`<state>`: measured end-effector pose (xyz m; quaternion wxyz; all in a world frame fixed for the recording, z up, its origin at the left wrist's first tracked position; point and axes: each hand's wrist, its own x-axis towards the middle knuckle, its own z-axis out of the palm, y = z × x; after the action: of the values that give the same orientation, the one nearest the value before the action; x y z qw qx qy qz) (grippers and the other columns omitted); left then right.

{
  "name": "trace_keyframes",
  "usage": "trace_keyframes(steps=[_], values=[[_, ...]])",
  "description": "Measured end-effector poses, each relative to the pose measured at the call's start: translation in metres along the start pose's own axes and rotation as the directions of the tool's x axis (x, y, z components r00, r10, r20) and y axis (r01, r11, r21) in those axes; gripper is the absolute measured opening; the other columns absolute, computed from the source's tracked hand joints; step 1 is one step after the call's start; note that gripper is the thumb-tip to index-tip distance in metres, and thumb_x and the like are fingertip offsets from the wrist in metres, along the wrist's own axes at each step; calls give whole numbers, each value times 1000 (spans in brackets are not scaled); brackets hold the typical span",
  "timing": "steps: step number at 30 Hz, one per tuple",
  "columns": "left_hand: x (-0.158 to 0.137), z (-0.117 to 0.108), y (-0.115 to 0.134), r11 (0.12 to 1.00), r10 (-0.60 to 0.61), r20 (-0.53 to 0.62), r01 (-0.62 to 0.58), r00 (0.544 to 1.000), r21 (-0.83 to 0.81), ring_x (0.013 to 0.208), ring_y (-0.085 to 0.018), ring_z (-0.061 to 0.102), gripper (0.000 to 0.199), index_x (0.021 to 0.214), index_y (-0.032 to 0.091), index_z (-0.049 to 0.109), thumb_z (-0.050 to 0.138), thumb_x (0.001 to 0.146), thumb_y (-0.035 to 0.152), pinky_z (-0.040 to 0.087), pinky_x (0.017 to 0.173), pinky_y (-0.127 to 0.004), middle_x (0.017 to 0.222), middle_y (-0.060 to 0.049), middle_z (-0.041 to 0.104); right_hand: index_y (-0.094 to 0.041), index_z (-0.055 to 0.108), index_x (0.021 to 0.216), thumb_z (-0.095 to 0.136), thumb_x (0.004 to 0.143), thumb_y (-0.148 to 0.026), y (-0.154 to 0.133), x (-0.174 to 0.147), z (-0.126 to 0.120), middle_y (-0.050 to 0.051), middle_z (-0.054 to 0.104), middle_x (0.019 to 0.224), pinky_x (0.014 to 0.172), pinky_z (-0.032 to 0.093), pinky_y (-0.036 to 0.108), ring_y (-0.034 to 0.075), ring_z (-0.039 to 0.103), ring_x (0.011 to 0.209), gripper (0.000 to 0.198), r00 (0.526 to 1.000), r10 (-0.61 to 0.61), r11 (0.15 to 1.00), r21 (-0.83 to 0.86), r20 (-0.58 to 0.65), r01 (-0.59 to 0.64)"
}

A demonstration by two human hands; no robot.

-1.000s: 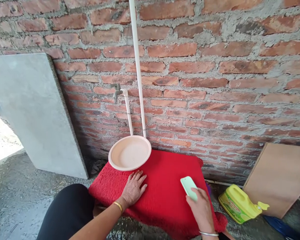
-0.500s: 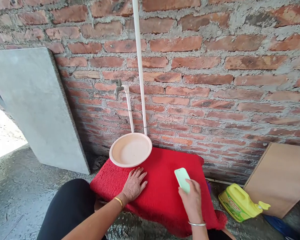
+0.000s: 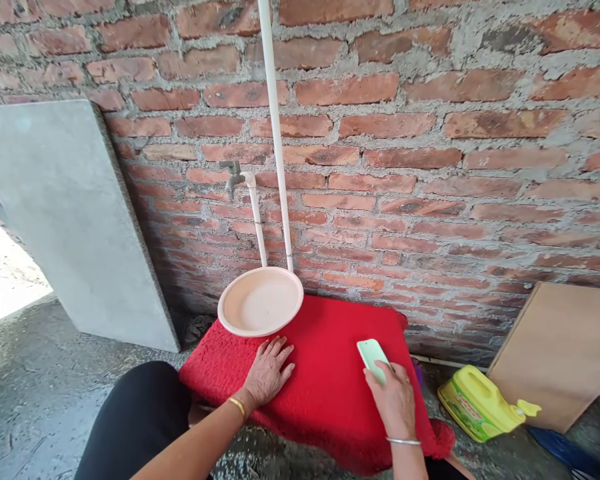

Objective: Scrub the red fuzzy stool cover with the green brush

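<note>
A thick red cloth (image 3: pixel 325 360) with a fluffy edge covers a low surface in front of me. My left hand (image 3: pixel 270 370) lies flat on it, fingers spread, just below the rim of a pale pink basin (image 3: pixel 225 313). In my right hand (image 3: pixel 393 393) is a pale green scrub brush (image 3: pixel 373 353), an oblong block with rounded corners and a tiny hole near its far end. It lies low over the cloth's right part. Its underside is hidden, so bristles do not show.
Behind the basin, a tap (image 3: pixel 233 179) on a white pipe stands against the brick wall (image 3: pixel 405 157). A grey slab (image 3: pixel 75 220) leans at left. At right are a yellow jug (image 3: pixel 480 403) and a brown board (image 3: pixel 555 353). The floor (image 3: pixel 35 380) looks wet.
My right hand has moved a little to the right with the brush. My left hand stays flat on the cloth, and the basin has not moved.
</note>
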<state>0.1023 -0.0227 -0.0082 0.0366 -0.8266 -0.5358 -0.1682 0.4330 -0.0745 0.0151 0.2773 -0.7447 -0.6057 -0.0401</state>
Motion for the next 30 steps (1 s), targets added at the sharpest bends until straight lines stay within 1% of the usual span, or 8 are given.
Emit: trace_keyframes(steps=[5, 8, 11, 14, 17, 20, 25, 30], values=[[-1, 2, -1, 1000, 8, -18, -8, 1000, -19, 135, -28, 44, 40, 132, 27, 59, 56, 92, 34, 33, 113, -50, 143, -8, 54, -23, 72, 100, 44, 84, -64, 74, -7, -27, 14, 65, 90, 75, 50, 47, 36, 63, 93, 53, 932, 335, 941, -5, -142, -339], [0, 2, 0, 1000, 6, -16, -6, 1000, -21, 135, -28, 43, 40, 132, 27, 59, 56, 92, 34, 33, 113, -50, 143, -8, 53, -24, 70, 103, 42, 83, -70, 83, -13, -36, 17, 66, 93, 73, 50, 51, 40, 61, 96, 57, 896, 401, 915, 24, -189, -404], [1, 0, 2, 1000, 0, -5, 0, 1000, -18, 136, -28, 43, 40, 131, 27, 59, 57, 92, 33, 33, 113, -50, 142, -8, 54, -20, 70, 103, 41, 86, -69, 51, -11, -27, 16, 64, 96, 82, 50, 50, 37, 60, 97, 59, 943, 259, 964, 113, -210, -239], [1, -2, 3, 1000, -8, 5, 8, 1000, -13, 136, -28, 43, 40, 131, 26, 59, 57, 91, 32, 32, 113, -50, 142, -8, 54, -20, 70, 98, 47, 87, -64, -8, -8, -3, 14, 62, 103, 88, 50, 44, 29, 60, 95, 52, 980, 45, 978, 207, -195, -4], [1, -4, 3, 1000, -8, 19, 8, 1000, -8, 136, -29, 43, 41, 132, 26, 59, 57, 91, 32, 33, 113, -51, 143, -9, 54, -23, 70, 98, 57, 87, -50, -64, -11, 21, 10, 61, 110, 90, 50, 39, 25, 60, 98, 31, 986, -135, 962, 227, -95, 154], [0, -5, 3, 1000, 1, 12, -1, 1000, -11, 135, -28, 44, 41, 132, 26, 59, 56, 92, 33, 33, 113, -50, 143, -9, 53, -25, 70, 102, 68, 81, -34, -101, -18, 31, 9, 60, 116, 92, 49, 37, 25, 60, 102, 23, 975, -222, 956, 206, 31, 211], [1, -5, 3, 1000, 4, 3, -4, 1000, -22, 135, -28, 44, 41, 132, 27, 59, 57, 92, 32, 34, 113, -49, 143, -8, 54, -28, 70, 111, 73, 77, -28, -112, -22, 24, 7, 62, 110, 91, 48, 36, 25, 61, 98, 35, 944, -262, 961, 143, 199, 237], [-1, 0, 1, 1000, -3, -13, 3, 1000, -25, 135, -28, 45, 40, 131, 27, 59, 57, 91, 33, 33, 113, -50, 142, -7, 54, -30, 71, 108, 66, 80, -33, -70, -10, 11, 3, 61, 96, 85, 48, 32, 21, 62, 89, 29, 969, -168, 985, 80, 183, 156]])
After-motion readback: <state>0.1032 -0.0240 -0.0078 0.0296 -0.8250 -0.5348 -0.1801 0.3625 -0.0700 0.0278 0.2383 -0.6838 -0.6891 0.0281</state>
